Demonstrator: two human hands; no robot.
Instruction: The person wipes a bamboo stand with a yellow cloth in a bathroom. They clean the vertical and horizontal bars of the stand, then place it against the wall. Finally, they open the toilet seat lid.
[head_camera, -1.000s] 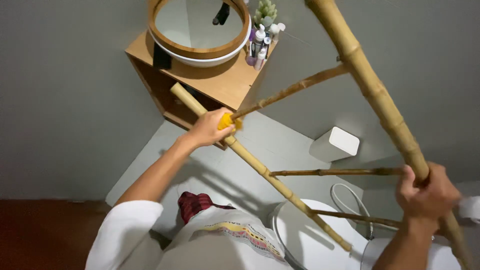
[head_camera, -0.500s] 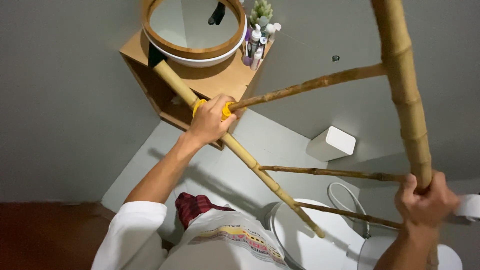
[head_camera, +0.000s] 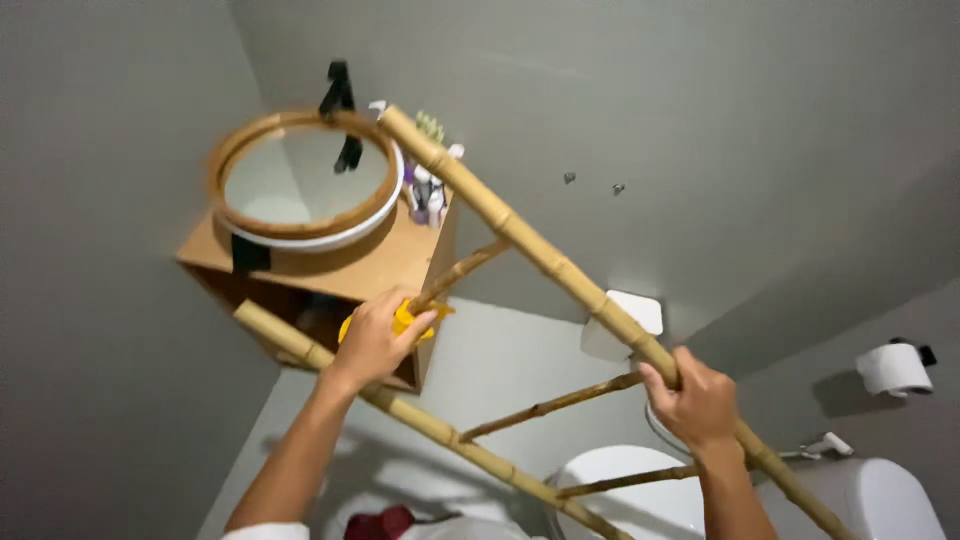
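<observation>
In a small grey-walled bathroom, above the white toilet (head_camera: 640, 495), a bamboo ladder (head_camera: 540, 255) is held tilted in the air, its top end up by the round wood-framed mirror (head_camera: 305, 180). The right hand (head_camera: 695, 400) is wrapped shut around the upper rail, just above a rung. The left hand (head_camera: 375, 340) presses a yellow cloth (head_camera: 405, 320) (only a small edge of it shows past the fingers) against the lower rail where a rung meets it, closed over both. Judging from this, the step in hand is wiping down the ladder's rails and joints. A fair next move would call for sliding the cloth along the rail while the right hand holds the ladder steady, clear of the small bottles (head_camera: 425, 200) on the wooden vanity worktop (head_camera: 400, 265) nearby. A toilet-paper roll (head_camera: 893, 368) hangs on the far wall, well apart.
</observation>
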